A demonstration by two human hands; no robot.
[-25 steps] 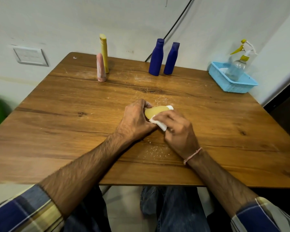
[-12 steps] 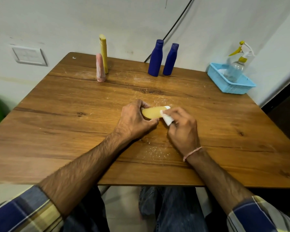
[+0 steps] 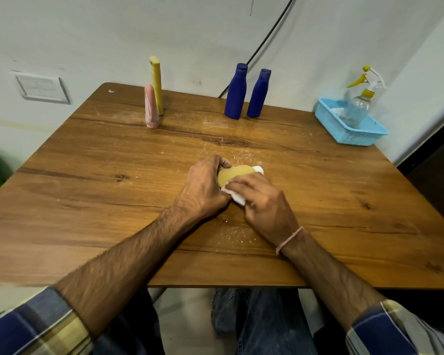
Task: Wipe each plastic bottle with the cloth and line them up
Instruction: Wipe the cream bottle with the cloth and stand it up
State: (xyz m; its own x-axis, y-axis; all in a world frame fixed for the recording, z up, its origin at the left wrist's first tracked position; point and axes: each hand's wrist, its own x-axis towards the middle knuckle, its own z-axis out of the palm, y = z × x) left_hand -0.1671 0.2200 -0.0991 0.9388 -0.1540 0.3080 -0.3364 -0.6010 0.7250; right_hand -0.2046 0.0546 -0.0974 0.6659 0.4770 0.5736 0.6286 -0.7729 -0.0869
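Observation:
A small yellow bottle [image 3: 234,173] with a white cap lies on its side at the middle of the wooden table [image 3: 113,175]. My left hand [image 3: 203,188] grips its base end. My right hand [image 3: 264,201] pinches a white cloth [image 3: 235,197] and presses it against the bottle's near side. At the back stand a tall yellow bottle [image 3: 156,85], a pink bottle [image 3: 151,107] and two dark blue bottles [image 3: 236,92] [image 3: 259,93], all upright.
A light blue basket [image 3: 351,131] holding a clear spray bottle [image 3: 362,98] sits at the table's back right corner. White dust specks lie around my hands. A wall runs close behind the table, with a black cable and a switch plate.
My right hand slid the cloth from the bottle's cap end back toward its base, beside my left hand. The left hand and bottle stayed in place.

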